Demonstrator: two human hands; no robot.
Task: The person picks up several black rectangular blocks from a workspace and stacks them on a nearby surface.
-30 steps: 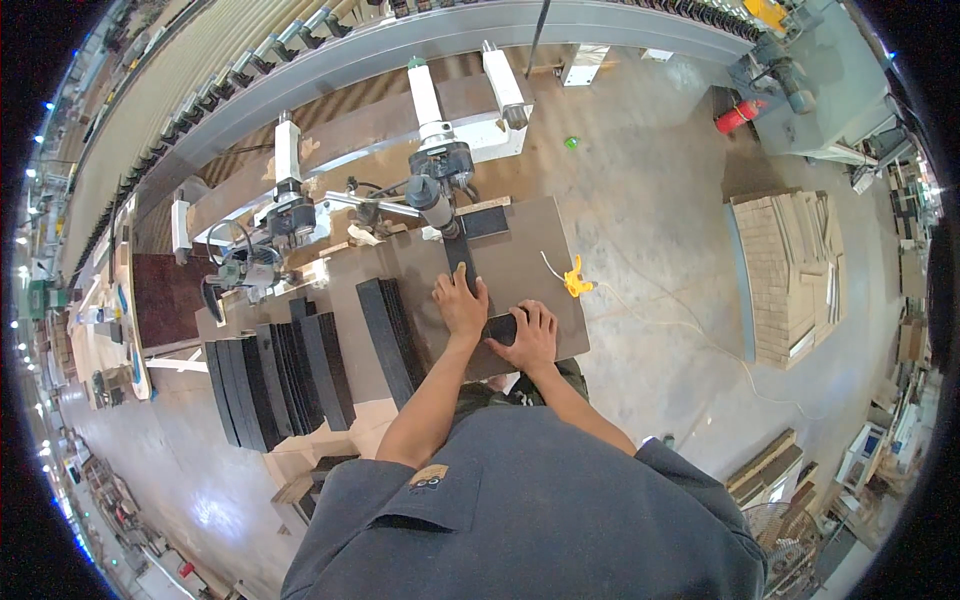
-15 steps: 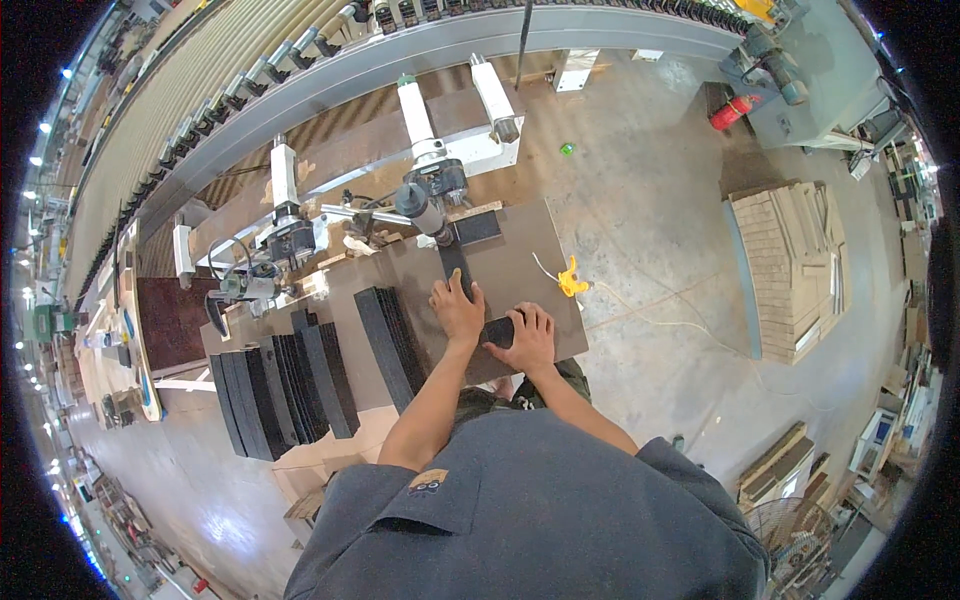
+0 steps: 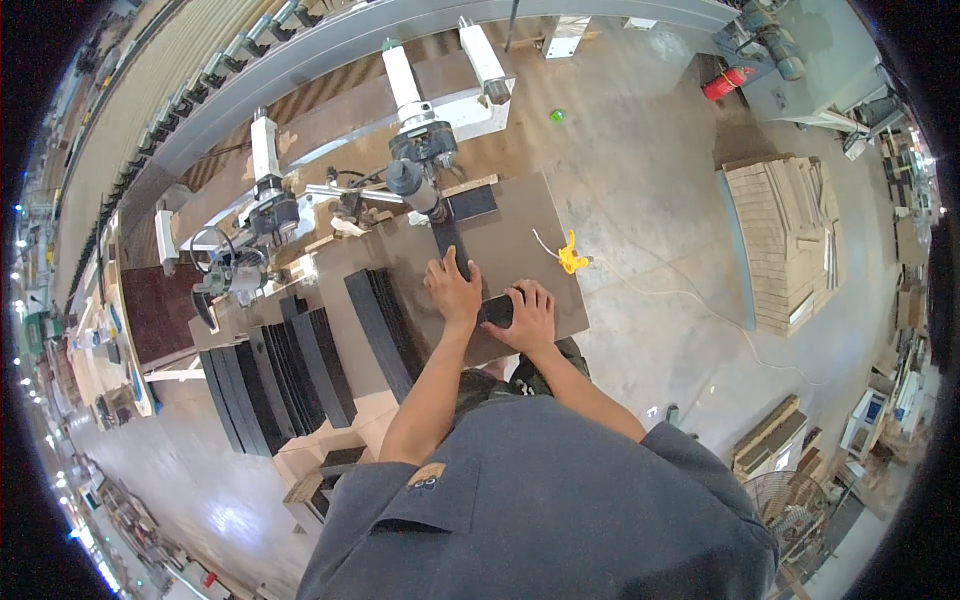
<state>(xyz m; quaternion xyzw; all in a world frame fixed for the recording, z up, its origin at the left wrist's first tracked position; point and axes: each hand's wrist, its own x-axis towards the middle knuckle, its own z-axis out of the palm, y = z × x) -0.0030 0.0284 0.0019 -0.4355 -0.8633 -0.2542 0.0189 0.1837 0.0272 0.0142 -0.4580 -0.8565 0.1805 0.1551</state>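
Two bare hands work near the middle of the frame, both over the dark brown, flat-topped table (image 3: 525, 235). The left hand (image 3: 455, 295) lies on a long, narrow, black strip (image 3: 447, 237), its index finger stretched forward along the surface and the thumb toward the right; whether the fingers pinch the strip's edges cannot be told, since the hand covers that part. The right hand (image 3: 528, 318), just beside it, holds a short, black, rectangular block (image 3: 497, 311) between the thumb at its near side and the bent fingers at its far side. The strip lies at the centre of the frame, its far end beneath a grey, cylindrical machine head (image 3: 408, 182).

Just right of that head, a black, flat rectangular piece (image 3: 473, 203) rests on the table against a thin, pale wooden batten (image 3: 470, 187). Left of the left hand stands a row of long, black strips (image 3: 383, 335), and further toward the lower left more black strips (image 3: 325, 365) stand in close groups. Near the table's right edge sits a bright yellow plastic fitting (image 3: 570, 255) with a pale cord.

White, box-shaped machine arms (image 3: 402, 85) reach down from the upper part of the frame. At the right, tan, flat boards (image 3: 785, 245) lie piled on the floor, and a red, cylindrical fire extinguisher (image 3: 725, 83) shows at the upper right.
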